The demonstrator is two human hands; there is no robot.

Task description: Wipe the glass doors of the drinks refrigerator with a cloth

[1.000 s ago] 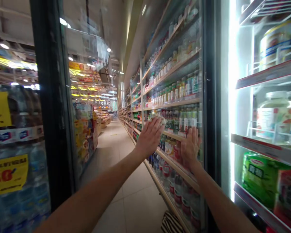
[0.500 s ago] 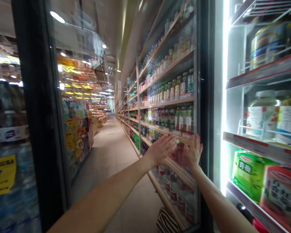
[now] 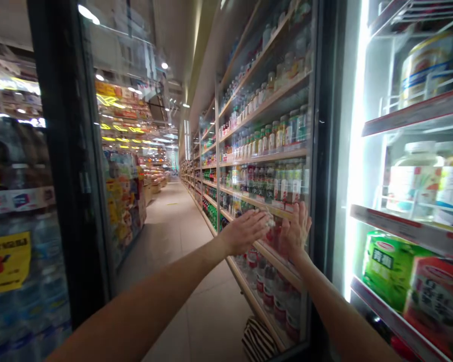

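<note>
A tall glass door (image 3: pixel 326 141) with a black frame stands in front of me. My left hand (image 3: pixel 246 232) lies against its pane with the fingers stretched and close together, pressing a crumpled whitish cloth or tissue (image 3: pixel 269 218) to the glass. Most of that wad is hidden under the fingers. Just to the right, near the frame, my right hand (image 3: pixel 296 231) rests on the same pane, palm flat, fingers extended and holding nothing.
A lit cooler on the right has shelves with bottles (image 3: pixel 415 181), a green carton pack (image 3: pixel 392 266) and a red one (image 3: pixel 438 306). Packed water bottles (image 3: pixel 18 291) stand left. Through the glass show an aisle floor (image 3: pixel 166 211), bottle shelves (image 3: pixel 264 156) and striped fabric (image 3: pixel 259 342).
The left hand has shifted slightly left with the wad under it. My right hand stays on the glass, a little higher and further left. The view has turned slightly.
</note>
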